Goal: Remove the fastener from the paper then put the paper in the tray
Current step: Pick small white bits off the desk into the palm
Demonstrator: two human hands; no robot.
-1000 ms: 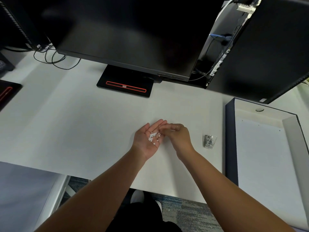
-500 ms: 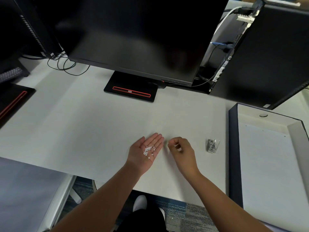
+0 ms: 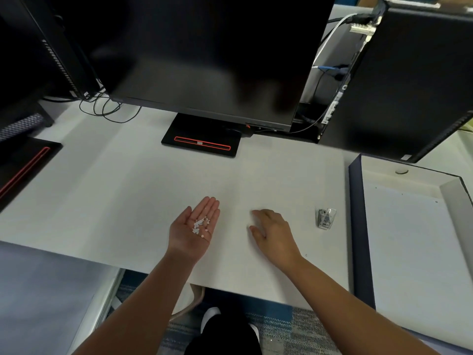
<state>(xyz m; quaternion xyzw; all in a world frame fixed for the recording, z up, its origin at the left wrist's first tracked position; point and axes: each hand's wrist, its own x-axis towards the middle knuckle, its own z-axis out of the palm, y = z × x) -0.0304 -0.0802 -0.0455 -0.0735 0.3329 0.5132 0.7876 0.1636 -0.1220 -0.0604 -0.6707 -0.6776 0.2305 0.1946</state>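
Our left hand (image 3: 195, 228) lies palm up and spread on the white bench (image 3: 115, 196), cupping a cluster of small white paper dots (image 3: 200, 226). Our right hand (image 3: 272, 234) hovers palm down, fingers loosely spread, holding nothing. From it, the small clear plastic fastener (image 3: 325, 222) lies at 3 o'clock, upright, well apart from both hands. Further toward 3 o'clock stands the dark-walled rectangular tray (image 3: 356, 226), long axis running 12 to 6, the white paper sheet (image 3: 409, 252) already inside. We judge the right hand nearer. Open bench separates hands from tray wall; the near bench edge lies at 6 o'clock.
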